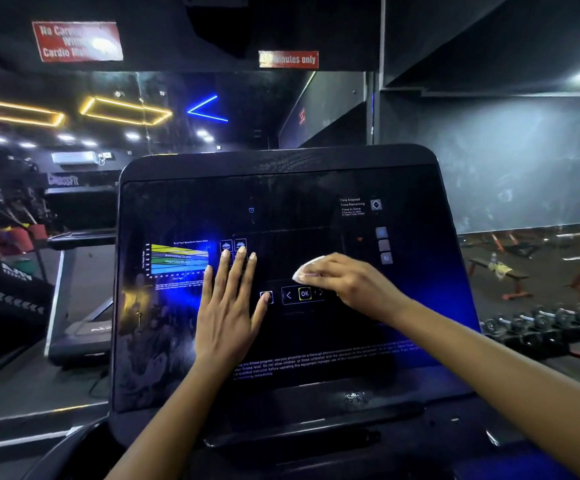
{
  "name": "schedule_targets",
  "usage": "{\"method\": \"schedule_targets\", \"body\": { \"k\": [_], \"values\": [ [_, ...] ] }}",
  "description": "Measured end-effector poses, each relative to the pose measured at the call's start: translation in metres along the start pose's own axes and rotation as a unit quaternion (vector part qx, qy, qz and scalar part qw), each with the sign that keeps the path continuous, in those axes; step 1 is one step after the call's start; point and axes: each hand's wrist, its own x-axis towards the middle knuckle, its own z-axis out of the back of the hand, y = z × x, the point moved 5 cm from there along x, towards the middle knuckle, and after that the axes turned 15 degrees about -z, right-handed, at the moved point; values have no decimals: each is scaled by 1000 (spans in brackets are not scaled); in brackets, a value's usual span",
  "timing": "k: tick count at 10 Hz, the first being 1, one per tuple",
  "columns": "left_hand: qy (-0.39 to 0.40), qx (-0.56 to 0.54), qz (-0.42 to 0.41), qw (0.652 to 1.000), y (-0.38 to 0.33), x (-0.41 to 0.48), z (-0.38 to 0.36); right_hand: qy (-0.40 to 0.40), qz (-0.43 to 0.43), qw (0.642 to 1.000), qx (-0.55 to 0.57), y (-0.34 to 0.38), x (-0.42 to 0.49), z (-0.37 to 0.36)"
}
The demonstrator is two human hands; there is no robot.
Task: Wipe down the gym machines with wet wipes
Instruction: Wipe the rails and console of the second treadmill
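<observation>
A dark glossy treadmill console [281, 188] fills the middle of the head view, with a coloured heart-rate chart at its left and an OK button [304, 294] low in the centre. My left hand [228, 306] lies flat on the panel, fingers straight and spread, just right of the chart. My right hand [344, 278] holds a crumpled white wet wipe [311, 266] and presses it onto the panel above the OK button. Most of the wipe is hidden under my fingers.
A mirror wall stands behind the console, with two red signs above it. Another treadmill [80, 299] stands at the left. At the right are a dumbbell rack [541, 323] and red weight benches [510, 275]. A ledge runs along the console's lower edge.
</observation>
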Motion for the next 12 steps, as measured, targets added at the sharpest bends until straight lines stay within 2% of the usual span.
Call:
{"method": "schedule_targets", "body": {
  "k": [2, 3, 4, 6, 7, 8, 9, 10, 11, 12],
  "values": [
    [0, 2, -1, 1000, 0, -1, 0, -128, -91, 987, -32, -27, 99, 18],
    [6, 3, -3, 1000, 1, 0, 0, -103, -58, 986, -113, -30, 129, 0],
    [9, 2, -3, 1000, 1, 0, -1, -97, -59, 983, -143, -43, 128, 1],
    [14, 2, -2, 1000, 1, 0, -1, -147, -230, 955, -118, -104, 93, 33],
    [15, 3, 0, 1000, 1, -1, -2, -200, -366, 907, -56, -136, 70, 55],
    [13, 2, 0, 1000, 1, -1, -2, -210, -364, 906, -42, -127, 73, 60],
    [15, -1, 0, 1000, 0, 0, -2, -151, -242, 957, -62, -92, 66, 44],
    [16, -3, 0, 1000, 1, 0, -2, -123, -192, 972, -56, -72, 46, 34],
    [17, -6, -2, 1000, 1, 0, -2, -57, -120, 990, -41, -33, -9, 17],
    [17, -6, -1, 1000, 1, 0, -3, 0, -95, 995, -24, -7, -53, 6]
  ]
}}
